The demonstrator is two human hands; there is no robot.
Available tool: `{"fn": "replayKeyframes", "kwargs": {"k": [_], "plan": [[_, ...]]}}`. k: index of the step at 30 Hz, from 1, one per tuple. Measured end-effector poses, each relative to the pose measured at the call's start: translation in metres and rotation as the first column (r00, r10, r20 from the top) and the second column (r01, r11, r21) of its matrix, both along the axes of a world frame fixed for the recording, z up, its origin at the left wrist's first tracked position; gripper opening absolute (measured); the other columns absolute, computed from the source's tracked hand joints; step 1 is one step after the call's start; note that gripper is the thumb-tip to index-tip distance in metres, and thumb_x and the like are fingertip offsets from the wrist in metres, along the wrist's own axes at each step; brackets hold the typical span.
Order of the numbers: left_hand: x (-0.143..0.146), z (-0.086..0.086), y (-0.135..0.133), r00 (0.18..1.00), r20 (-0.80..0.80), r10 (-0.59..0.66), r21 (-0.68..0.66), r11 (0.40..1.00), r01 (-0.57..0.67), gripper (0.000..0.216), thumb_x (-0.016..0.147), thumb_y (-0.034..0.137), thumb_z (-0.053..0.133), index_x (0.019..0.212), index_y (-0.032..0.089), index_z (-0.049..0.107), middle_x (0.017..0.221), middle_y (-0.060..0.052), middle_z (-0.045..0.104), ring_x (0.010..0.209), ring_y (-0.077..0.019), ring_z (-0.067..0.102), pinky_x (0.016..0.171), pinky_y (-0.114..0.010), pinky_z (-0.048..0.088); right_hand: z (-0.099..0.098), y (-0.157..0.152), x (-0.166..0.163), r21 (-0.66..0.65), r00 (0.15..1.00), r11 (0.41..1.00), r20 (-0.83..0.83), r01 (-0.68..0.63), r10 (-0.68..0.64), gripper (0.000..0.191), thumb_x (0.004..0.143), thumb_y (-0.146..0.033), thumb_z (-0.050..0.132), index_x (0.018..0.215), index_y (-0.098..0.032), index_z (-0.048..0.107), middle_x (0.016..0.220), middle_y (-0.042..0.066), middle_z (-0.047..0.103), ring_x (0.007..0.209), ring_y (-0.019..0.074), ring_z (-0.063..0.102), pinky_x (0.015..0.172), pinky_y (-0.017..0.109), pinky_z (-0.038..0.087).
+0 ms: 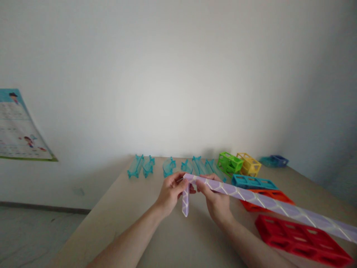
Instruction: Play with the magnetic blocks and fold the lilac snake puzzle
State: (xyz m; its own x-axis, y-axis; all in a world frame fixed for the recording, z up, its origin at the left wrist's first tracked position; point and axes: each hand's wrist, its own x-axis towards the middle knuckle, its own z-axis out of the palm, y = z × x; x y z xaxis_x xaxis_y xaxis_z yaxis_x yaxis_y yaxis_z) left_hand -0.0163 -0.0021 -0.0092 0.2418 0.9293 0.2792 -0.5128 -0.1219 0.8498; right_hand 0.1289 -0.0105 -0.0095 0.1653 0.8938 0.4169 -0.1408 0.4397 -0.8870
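Note:
A long lilac snake puzzle (242, 194) made of wedge-shaped segments with pale seams runs from between my hands out past the right edge of the view. Its left end is bent down into a short piece (185, 203) that hangs over the table. My left hand (170, 191) pinches the puzzle at the bend, with thumb and fingers closed on it. Just to the right, my right hand (218, 204) grips the long straight stretch, its thumb on the near side. Some fingers of both hands are hidden behind the puzzle.
Several clear teal track-like pieces (136, 166) line the back of the table (111, 208). Right of them stand a green frame block (230, 163), a yellow one (248, 164) and a dark blue one (279, 160). Nearer lie blue (254, 182), orange (281, 196) and red (301, 238) frame blocks.

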Motion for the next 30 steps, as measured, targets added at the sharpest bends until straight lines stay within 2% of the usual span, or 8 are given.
{"fn": "replayKeyframes", "kwargs": {"k": [7, 12, 17, 23, 27, 30], "plan": [[0.0, 0.001, 0.001, 0.997, 0.076, -0.034, -0.063, 0.997, 0.039, 0.024, 0.071, 0.028, 0.075, 0.089, 0.014, 0.07, 0.077, -0.004, 0.066, 0.069, -0.0166, 0.062, 0.071, -0.034, 0.051, 0.014, -0.011, -0.004, -0.062, 1.0, 0.998, 0.005, -0.019, 0.02, 0.027, 0.064, -0.039, 0.077, 0.062, -0.021, 0.057, 0.057, -0.003, 0.06, 0.052, 0.0153, 0.056, 0.054, 0.028, 0.045], [-0.002, -0.002, 0.004, 0.999, 0.027, 0.032, -0.053, 0.998, -0.031, 0.028, 0.067, 0.031, 0.078, 0.088, 0.015, 0.07, 0.075, -0.004, 0.065, 0.069, -0.0167, 0.059, 0.069, -0.03, 0.045, 0.014, -0.009, -0.002, -0.14, 0.998, 0.99, 0.056, -0.002, 0.01, 0.025, 0.067, -0.039, 0.076, 0.063, -0.02, 0.06, 0.053, -0.002, 0.059, 0.052, 0.016, 0.054, 0.057, 0.029, 0.044], [-0.001, 0.0, 0.002, 1.0, -0.02, 0.008, -0.014, 1.0, -0.008, 0.033, 0.067, 0.04, 0.077, 0.086, 0.014, 0.068, 0.068, -0.002, 0.061, 0.062, -0.014, 0.053, 0.061, -0.027, 0.039, -0.001, -0.004, -0.007, -0.123, 0.99, 0.986, -0.095, -0.114, 0.103, 0.027, 0.074, -0.039, 0.071, 0.061, -0.018, 0.059, 0.049, -0.002, 0.057, 0.047, 0.0134, 0.049, 0.05, 0.027, 0.039], [0.001, 0.006, -0.004, 0.985, 0.001, -0.175, 0.008, 0.985, 0.175, 0.039, 0.068, 0.044, 0.073, 0.093, 0.017, 0.064, 0.059, -0.002, 0.059, 0.056, -0.0178, 0.057, 0.059, -0.03, 0.04, -0.005, -0.012, -0.018, -0.203, 0.942, 0.943, -0.263, -0.265, 0.208, 0.044, 0.077, -0.048, 0.063, 0.047, -0.017, 0.054, 0.043, -0.001, 0.05, 0.039, 0.0096, 0.04, 0.041, 0.023, 0.029], [-0.002, 0.011, -0.007, 0.969, 0.013, -0.245, 0.019, 0.969, 0.245, 0.041, 0.069, 0.047, 0.073, 0.095, 0.017, 0.063, 0.062, -0.004, 0.062, 0.057, -0.0203, 0.059, 0.058, -0.032, 0.041, -0.003, -0.015, -0.018, -0.222, 0.927, 0.914, -0.247, -0.339, 0.283, 0.046, 0.078, -0.05, 0.06, 0.047, -0.016, 0.053, 0.044, -0.002, 0.046, 0.04, 0.0092, 0.037, 0.041, 0.023, 0.024], [-0.003, 0.011, -0.006, 0.977, 0.087, -0.194, -0.012, 0.981, 0.195, 0.042, 0.062, 0.045, 0.078, 0.091, 0.017, 0.066, 0.071, -0.004, 0.063, 0.058, -0.0175, 0.058, 0.06, -0.032, 0.043, -0.004, -0.013, -0.013, -0.165, 0.9, 0.898, -0.238, -0.407, 0.364, 0.042, 0.081, -0.051, 0.057, 0.057, -0.016, 0.058, 0.05, -0.001, 0.051, 0.042, 0.0098, 0.04, 0.042, 0.023, 0.024]]}}
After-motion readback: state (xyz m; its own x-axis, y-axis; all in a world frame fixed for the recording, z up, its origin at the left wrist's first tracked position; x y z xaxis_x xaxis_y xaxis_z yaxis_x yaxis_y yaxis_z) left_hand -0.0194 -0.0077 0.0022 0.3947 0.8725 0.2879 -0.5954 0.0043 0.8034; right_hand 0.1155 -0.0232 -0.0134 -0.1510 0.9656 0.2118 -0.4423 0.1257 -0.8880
